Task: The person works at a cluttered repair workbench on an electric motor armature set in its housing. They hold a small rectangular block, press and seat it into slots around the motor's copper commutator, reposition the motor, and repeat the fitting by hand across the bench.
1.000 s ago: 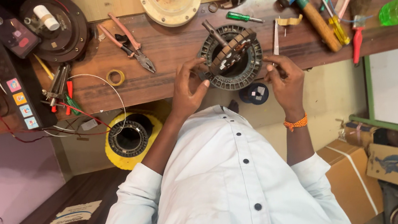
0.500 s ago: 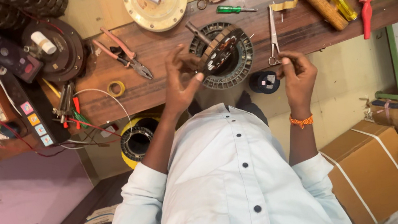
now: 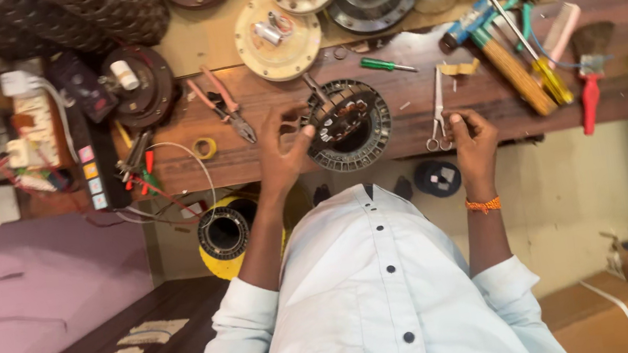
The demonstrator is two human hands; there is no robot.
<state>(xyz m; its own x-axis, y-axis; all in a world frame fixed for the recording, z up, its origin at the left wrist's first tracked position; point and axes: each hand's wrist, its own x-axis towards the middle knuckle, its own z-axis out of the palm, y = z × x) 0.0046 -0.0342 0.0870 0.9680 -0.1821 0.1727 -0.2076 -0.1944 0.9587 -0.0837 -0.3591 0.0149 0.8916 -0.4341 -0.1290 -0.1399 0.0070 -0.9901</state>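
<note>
Left hand (image 3: 284, 150): raised, fingers spread and half-curled, fingertips at the left rim of the round ribbed stator (image 3: 348, 126). Right hand (image 3: 472, 138): well right of the stator, fingers curled loosely inward. Both forearms bare, sleeves rolled to elbows.

Pale blue-white button-up shirt (image 3: 378, 304), collar at 12 o'clock of the torso, dark round buttons down the placket toward 6 o'clock. Sleeves rolled to about the elbow, cuffs bunched at 9 and 3 o'clock. Forearms bare. Orange thread band (image 3: 483, 204) around the right wrist. Left hand (image 3: 283, 148) and right hand (image 3: 473, 137) bare, no gloves.
</note>
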